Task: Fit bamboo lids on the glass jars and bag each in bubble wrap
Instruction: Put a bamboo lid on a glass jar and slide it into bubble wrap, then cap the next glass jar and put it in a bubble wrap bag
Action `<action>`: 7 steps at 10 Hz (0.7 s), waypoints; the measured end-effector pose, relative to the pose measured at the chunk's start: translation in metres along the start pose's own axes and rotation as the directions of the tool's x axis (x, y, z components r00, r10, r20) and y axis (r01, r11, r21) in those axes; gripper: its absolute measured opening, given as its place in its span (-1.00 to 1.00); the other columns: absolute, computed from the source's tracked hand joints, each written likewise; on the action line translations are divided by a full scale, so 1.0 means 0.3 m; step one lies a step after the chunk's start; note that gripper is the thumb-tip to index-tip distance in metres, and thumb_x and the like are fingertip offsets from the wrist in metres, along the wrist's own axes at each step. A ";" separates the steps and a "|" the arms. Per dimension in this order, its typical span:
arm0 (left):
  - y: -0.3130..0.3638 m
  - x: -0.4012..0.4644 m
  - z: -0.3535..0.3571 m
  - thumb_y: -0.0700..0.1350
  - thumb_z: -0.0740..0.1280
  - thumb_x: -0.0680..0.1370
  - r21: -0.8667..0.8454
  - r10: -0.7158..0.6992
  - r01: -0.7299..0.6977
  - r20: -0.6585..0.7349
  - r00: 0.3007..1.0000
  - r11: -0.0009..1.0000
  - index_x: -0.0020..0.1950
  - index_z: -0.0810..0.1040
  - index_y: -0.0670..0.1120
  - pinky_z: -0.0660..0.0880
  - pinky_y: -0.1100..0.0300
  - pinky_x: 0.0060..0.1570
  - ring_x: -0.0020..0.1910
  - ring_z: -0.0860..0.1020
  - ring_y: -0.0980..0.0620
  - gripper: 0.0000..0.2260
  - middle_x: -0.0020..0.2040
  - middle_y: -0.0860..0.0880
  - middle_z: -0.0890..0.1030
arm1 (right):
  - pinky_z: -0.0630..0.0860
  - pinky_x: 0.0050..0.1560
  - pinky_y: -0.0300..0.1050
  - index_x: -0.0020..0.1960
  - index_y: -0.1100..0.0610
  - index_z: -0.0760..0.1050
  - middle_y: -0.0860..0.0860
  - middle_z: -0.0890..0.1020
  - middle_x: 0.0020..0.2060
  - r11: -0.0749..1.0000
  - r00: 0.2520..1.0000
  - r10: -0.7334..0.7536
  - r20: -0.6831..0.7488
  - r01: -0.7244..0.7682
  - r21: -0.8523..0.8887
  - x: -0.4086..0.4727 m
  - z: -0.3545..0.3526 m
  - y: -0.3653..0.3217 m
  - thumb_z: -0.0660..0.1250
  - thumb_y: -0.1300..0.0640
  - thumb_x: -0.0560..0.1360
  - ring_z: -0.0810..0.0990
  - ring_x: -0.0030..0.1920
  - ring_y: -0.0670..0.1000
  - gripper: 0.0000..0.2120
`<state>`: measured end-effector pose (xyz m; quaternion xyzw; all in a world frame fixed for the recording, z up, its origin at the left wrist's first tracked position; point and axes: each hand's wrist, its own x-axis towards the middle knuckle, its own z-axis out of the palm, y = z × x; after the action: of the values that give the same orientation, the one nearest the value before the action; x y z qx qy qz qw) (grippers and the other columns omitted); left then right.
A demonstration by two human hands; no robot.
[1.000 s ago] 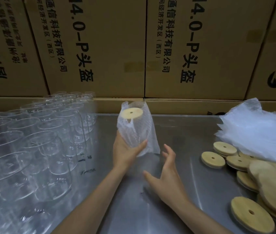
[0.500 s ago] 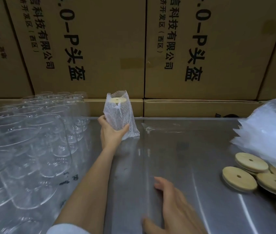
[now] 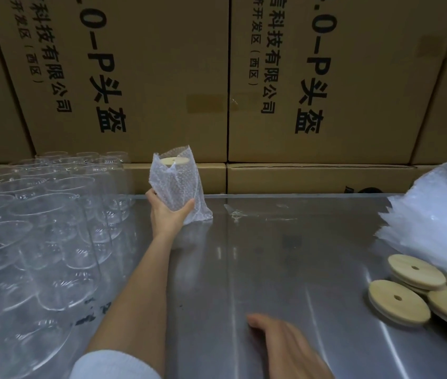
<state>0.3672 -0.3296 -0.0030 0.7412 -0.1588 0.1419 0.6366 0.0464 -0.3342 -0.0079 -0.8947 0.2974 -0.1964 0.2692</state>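
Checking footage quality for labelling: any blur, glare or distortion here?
Head view: right hand motion-blurred at the bottom edge; steel table streaked with glare; cardboard boxes lean from wide-angle distortion; bagged jar in the left hand fairly sharp.

Tall brown cardboard cartons are showing bold black printed characters. A pale tan round bamboo lid is peeking from a translucent white, bubble-dotted wrap bag. The grey steel tabletop is gleaming with pale streaks. Clear colourless glass jars are glinting white.
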 end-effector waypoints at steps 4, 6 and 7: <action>0.081 -0.160 -0.028 0.11 0.57 0.30 -0.052 -0.103 0.095 -0.166 0.981 0.994 0.49 0.04 -0.08 0.30 0.07 0.32 0.44 0.29 -0.08 -0.03 0.49 -0.10 0.25 | 0.15 0.24 -0.33 0.36 -0.29 0.02 -0.38 0.13 0.13 0.954 0.928 -0.284 0.243 0.298 -0.023 0.006 -0.090 0.059 0.24 -0.27 0.42 0.10 0.41 -0.29 -0.39; 0.169 -0.375 -0.049 0.04 0.56 0.34 0.028 -0.029 0.033 -0.132 0.991 0.999 0.46 0.16 -0.14 0.29 0.12 0.29 0.41 0.30 -0.06 -0.15 0.42 -0.10 0.31 | 0.22 0.20 -0.21 0.29 -0.16 0.20 -0.26 0.33 0.15 0.950 0.937 -0.303 0.172 0.311 -0.020 -0.001 -0.071 0.078 0.26 -0.19 0.39 0.26 0.31 -0.15 -0.49; 0.223 -0.503 -0.072 0.03 0.55 0.37 0.037 -0.043 0.046 -0.083 0.996 0.998 0.46 0.18 -0.14 0.29 0.13 0.28 0.40 0.32 -0.06 -0.19 0.40 -0.11 0.34 | 0.28 0.20 -0.15 0.27 -0.10 0.27 -0.18 0.43 0.18 0.952 0.944 -0.300 0.135 0.306 -0.024 -0.008 -0.070 0.077 0.27 -0.13 0.41 0.35 0.27 -0.07 -0.54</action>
<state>0.2019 -0.3091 -0.0020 0.7504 -0.1134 0.1611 0.6309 0.0242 -0.3560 -0.0057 -0.9464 0.1426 -0.1703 0.2346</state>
